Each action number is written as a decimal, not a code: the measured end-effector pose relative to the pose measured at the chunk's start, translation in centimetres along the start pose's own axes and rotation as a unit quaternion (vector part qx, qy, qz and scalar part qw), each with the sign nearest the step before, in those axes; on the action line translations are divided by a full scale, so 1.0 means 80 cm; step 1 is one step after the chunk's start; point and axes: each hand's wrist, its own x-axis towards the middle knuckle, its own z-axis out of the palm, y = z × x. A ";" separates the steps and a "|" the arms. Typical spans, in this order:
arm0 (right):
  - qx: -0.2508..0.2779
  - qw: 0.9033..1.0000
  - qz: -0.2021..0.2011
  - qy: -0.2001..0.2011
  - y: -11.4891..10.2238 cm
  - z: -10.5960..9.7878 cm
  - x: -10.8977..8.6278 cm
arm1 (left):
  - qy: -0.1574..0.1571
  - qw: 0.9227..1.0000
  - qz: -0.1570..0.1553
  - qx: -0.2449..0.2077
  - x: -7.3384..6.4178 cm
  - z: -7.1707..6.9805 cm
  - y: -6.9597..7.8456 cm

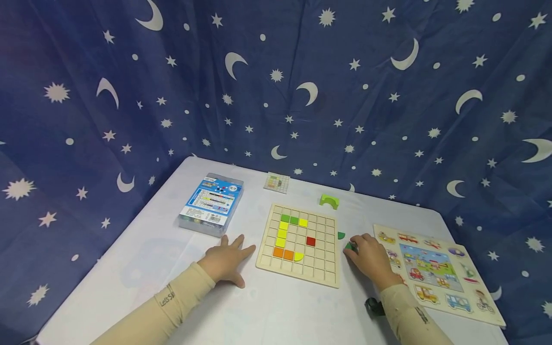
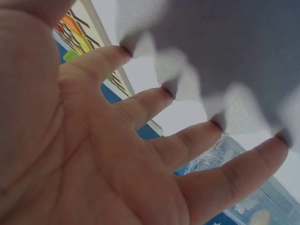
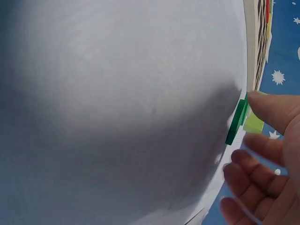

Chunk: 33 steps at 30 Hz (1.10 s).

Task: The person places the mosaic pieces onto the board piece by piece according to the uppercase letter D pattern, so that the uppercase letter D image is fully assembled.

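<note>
My left hand (image 1: pixel 226 260) rests on the white table with its fingers spread, left of a wooden grid board (image 1: pixel 297 275); its fingertips touch the cloth in the left wrist view. Colored tiles sit on the board: green, yellow and orange ones, a yellow quarter-round tile (image 1: pixel 298 257) and a red square tile (image 1: pixel 311 241). Right of the board, my right hand (image 1: pixel 372 258) has its thumb and index finger around a dark green tile (image 3: pixel 236 123). A gap shows between those fingers in the right wrist view. Another green quarter-round tile (image 1: pixel 341 235) lies beside the board's right edge.
A clear box with a blue label (image 1: pixel 214 200) lies at the back left. Behind the board are a small pattern card (image 1: pixel 277 183) and a light green arch block (image 1: pixel 329 201). A vehicle picture puzzle (image 1: pixel 440 273) lies at right. A dark object (image 1: pixel 374 307) is near the right wrist.
</note>
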 end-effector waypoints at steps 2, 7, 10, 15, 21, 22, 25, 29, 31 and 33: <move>0.003 1.000 0.017 -0.008 0.000 0.000 0.001 | 0.001 1.000 0.000 0.000 0.000 0.000 0.001; 0.009 0.999 0.026 -0.031 -0.003 0.001 0.004 | 0.001 1.000 0.003 -0.005 -0.002 -0.001 0.001; -0.003 1.000 0.014 -0.026 -0.002 0.002 0.005 | 0.000 1.000 0.004 -0.008 -0.003 -0.001 0.002; -0.013 1.000 -0.008 0.013 -0.007 0.000 0.005 | -0.002 1.000 -0.001 -0.007 -0.003 -0.001 0.002; -0.021 1.000 -0.008 0.011 -0.021 -0.009 0.004 | -0.001 1.000 0.001 -0.005 -0.001 0.000 0.001; -0.026 1.000 0.003 0.000 -0.022 -0.010 0.003 | 0.000 1.000 0.002 -0.004 0.000 0.001 0.001; -0.030 0.998 0.035 -0.032 -0.018 -0.010 0.000 | 0.002 1.000 0.004 -0.004 0.000 0.003 0.001; -0.020 0.997 0.049 -0.049 -0.012 -0.007 -0.001 | 0.003 1.000 0.003 -0.005 0.000 0.004 0.000; -0.016 0.997 0.051 -0.050 -0.010 -0.006 0.000 | 0.002 1.000 0.002 -0.005 -0.001 0.003 0.000; -0.012 0.997 0.050 -0.049 -0.009 -0.004 0.001 | 0.002 1.000 0.001 -0.005 -0.001 0.003 0.000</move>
